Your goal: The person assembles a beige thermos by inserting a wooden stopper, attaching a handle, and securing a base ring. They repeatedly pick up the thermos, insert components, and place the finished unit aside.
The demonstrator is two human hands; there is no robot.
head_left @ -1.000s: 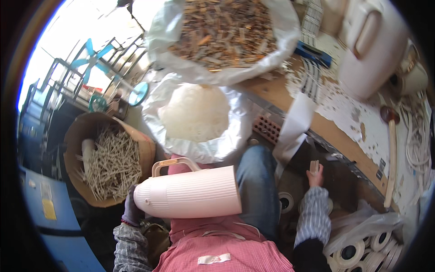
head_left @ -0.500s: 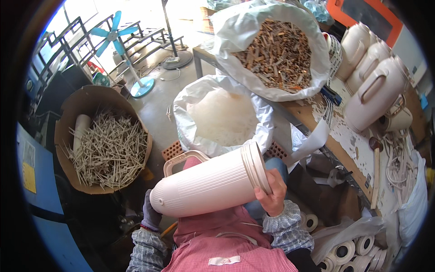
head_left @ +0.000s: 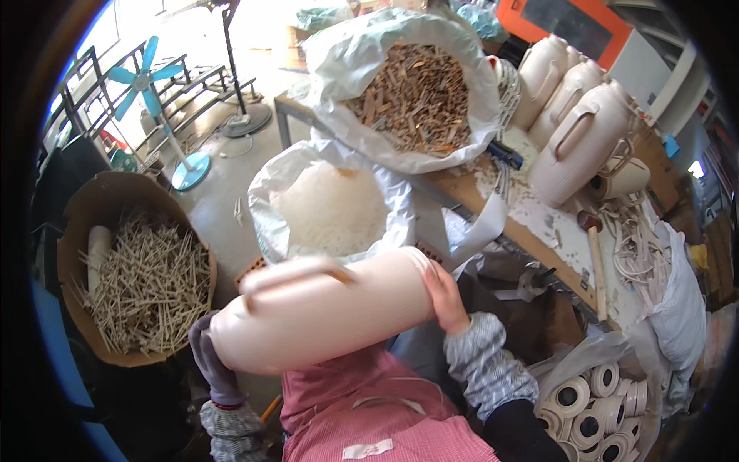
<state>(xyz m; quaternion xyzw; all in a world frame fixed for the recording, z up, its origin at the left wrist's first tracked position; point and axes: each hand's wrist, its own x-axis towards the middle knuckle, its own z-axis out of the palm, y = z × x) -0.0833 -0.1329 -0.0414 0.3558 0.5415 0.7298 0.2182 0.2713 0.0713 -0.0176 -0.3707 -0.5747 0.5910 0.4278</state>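
Note:
A pale pink thermos flask casing point(head_left: 323, 319) lies across my lap, tilted with its right end higher. Its long side handle point(head_left: 296, 273) is blurred and faces up and away from me. Around the left end wraps my left hand point(head_left: 206, 356), in a grey glove. My right hand point(head_left: 448, 302), bare, grips the rim at the right end, its fingers partly hidden behind it. Just beyond the casing stands a white sack point(head_left: 265, 192) with whitish, translucent contents.
Left, a cardboard box point(head_left: 75, 223) holds thin pale plastic sticks. A sack point(head_left: 327, 73) of brown scraps rests on the workbench point(head_left: 531, 212), beside several upright flask casings point(head_left: 577, 146) and a mallet point(head_left: 595, 258). Lower right, a clear bag point(head_left: 647, 362) contains pale rings. A blue fan point(head_left: 144, 81) stands behind.
The casing has been rolled between my hands, bringing its handle up and nearer, and its right end has turned away from me. My view has swung right.

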